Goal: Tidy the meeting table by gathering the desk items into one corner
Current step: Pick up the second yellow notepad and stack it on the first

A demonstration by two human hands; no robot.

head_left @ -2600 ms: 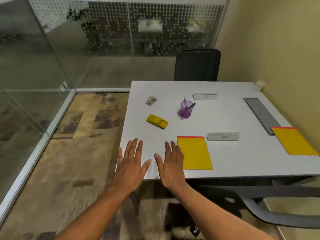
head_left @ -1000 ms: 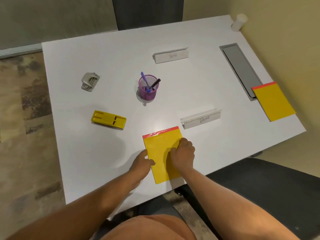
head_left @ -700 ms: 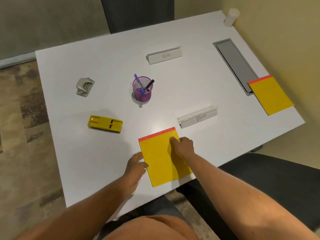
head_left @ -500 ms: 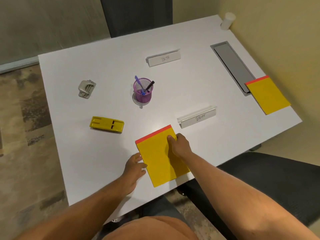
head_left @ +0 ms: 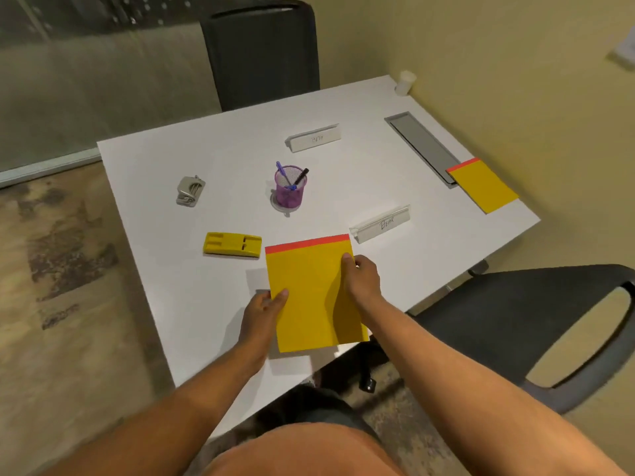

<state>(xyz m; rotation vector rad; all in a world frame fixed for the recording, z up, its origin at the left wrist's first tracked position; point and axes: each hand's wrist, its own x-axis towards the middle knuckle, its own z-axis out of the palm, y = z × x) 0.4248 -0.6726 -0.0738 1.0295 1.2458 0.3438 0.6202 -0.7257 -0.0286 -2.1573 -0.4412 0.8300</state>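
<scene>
Rectangular yellow paper notepad with a red top strip is held above the near edge of the smooth white table, long axis running near to far, red strip far. Left hand fingers pinch its left edge; right hand fingers grip its right edge.

- Two yellow pads: one just in front of the pen cup, one far right of it.
- Two name cards: one behind the cup, one to its front right.
- One stapler, front left.
- One hole punch, left.
- Two chairs.
</scene>
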